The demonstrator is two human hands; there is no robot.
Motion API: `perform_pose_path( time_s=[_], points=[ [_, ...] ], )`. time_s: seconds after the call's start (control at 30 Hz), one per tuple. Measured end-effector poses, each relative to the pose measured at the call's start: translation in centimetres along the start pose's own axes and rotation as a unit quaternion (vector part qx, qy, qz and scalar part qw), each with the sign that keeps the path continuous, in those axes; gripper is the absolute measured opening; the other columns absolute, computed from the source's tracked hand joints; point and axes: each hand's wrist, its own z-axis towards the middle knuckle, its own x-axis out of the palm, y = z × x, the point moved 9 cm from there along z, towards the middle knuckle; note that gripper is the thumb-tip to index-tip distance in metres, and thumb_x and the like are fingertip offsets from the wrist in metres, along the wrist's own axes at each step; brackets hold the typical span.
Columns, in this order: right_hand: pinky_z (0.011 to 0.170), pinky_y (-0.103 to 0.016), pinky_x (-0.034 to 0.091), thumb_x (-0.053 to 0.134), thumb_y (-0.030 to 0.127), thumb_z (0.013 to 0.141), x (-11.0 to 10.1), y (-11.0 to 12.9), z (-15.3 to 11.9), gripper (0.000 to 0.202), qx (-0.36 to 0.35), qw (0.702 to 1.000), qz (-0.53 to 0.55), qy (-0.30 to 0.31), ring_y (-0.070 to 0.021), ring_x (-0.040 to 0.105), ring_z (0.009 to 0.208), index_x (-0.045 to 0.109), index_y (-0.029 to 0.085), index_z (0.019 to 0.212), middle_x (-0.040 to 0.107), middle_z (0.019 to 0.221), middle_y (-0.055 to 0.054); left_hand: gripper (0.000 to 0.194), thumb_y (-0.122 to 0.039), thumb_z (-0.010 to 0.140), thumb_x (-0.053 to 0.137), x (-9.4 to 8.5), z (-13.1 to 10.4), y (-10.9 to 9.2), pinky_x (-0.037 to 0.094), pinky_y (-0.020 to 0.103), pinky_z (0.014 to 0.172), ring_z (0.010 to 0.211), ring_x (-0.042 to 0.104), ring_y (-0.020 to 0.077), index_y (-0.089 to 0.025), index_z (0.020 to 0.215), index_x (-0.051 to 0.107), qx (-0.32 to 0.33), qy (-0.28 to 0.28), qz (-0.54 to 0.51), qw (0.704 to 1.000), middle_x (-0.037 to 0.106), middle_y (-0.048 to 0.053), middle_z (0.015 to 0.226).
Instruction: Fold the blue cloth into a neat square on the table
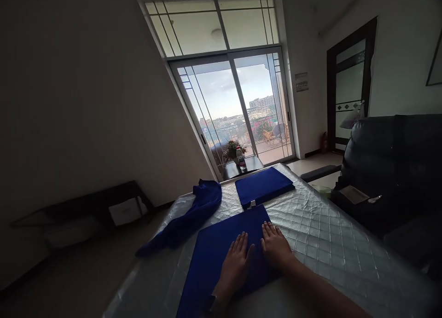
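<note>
A blue folded cloth lies flat on the quilted silver table cover. My left hand rests flat on its middle, fingers stretched forward and thumb apart. Against the cloth's right edge, my right hand lies flat with straight fingers. A small white tag shows at the far edge of this cloth. Just beyond lies a neatly folded blue cloth stack. To the left, a crumpled blue cloth stretches toward the table's left edge and hangs partly over it.
Past the table's far end, a small dark table bears a potted plant and a bottle. A black leather sofa stands at right. Along the left wall is a low dark bench. Glass sliding doors are ahead.
</note>
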Motion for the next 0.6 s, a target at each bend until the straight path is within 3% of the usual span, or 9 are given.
perform_pose_path(
  time_s=[0.17, 0.27, 0.33, 0.43, 0.6],
  points=[
    [0.127, -0.043, 0.014, 0.02, 0.037, 0.099, 0.0, 0.2, 0.0, 0.066, -0.005, 1.0, 0.0, 0.006, -0.0246, 0.02, 0.155, 0.029, 0.006, 0.156, 0.025, 0.165, -0.012, 0.057, -0.03, 0.1, 0.018, -1.2, -5.7, 8.4, 0.03, 0.055, 0.124, 0.153, 0.025, 0.026, -0.03, 0.152, 0.042, -0.099, 0.013, 0.042, 0.994, 0.041, 0.004, 0.161],
    [0.127, -0.043, 0.014, 0.02, 0.037, 0.1, 0.0, 0.3, -0.1, 0.065, -0.007, 1.0, -0.005, 0.008, -0.0239, 0.019, 0.155, 0.029, 0.006, 0.156, 0.024, 0.166, -0.012, 0.06, -0.034, 0.1, 0.017, -1.9, -8.0, 12.1, 0.028, 0.052, 0.124, 0.153, 0.025, 0.0257, -0.022, 0.155, 0.037, -0.188, 0.026, 0.04, 0.981, 0.038, 0.007, 0.163],
    [0.126, -0.043, 0.015, 0.02, 0.037, 0.1, -0.1, 0.3, -0.1, 0.065, -0.001, 1.0, -0.011, 0.011, -0.0228, 0.019, 0.155, 0.029, 0.007, 0.156, 0.025, 0.166, -0.012, 0.067, -0.044, 0.1, 0.013, -2.0, -8.5, 12.8, 0.026, 0.05, 0.124, 0.153, 0.024, 0.0269, -0.013, 0.156, 0.032, -0.215, 0.031, 0.037, 0.975, 0.033, 0.013, 0.164],
    [0.126, -0.042, 0.014, 0.022, 0.036, 0.1, -0.2, 0.4, -0.2, 0.063, 0.0, 1.0, -0.018, 0.009, -0.0217, 0.019, 0.155, 0.029, 0.008, 0.156, 0.025, 0.166, -0.011, 0.074, -0.047, 0.1, 0.01, -1.8, -8.3, 12.7, 0.024, 0.047, 0.125, 0.153, 0.024, 0.0285, -0.002, 0.155, 0.03, -0.206, 0.024, 0.057, 0.977, 0.029, 0.019, 0.164],
    [0.126, -0.042, 0.014, 0.021, 0.036, 0.101, 0.0, 0.5, -0.3, 0.063, -0.005, 0.999, -0.031, 0.008, -0.0214, 0.018, 0.155, 0.028, 0.006, 0.156, 0.026, 0.166, -0.013, 0.062, -0.033, 0.099, 0.018, -1.3, -8.5, 12.9, 0.028, 0.045, 0.124, 0.152, 0.028, 0.0264, -0.013, 0.151, 0.042, -0.16, 0.007, 0.102, 0.982, 0.039, 0.013, 0.161]
  ],
)
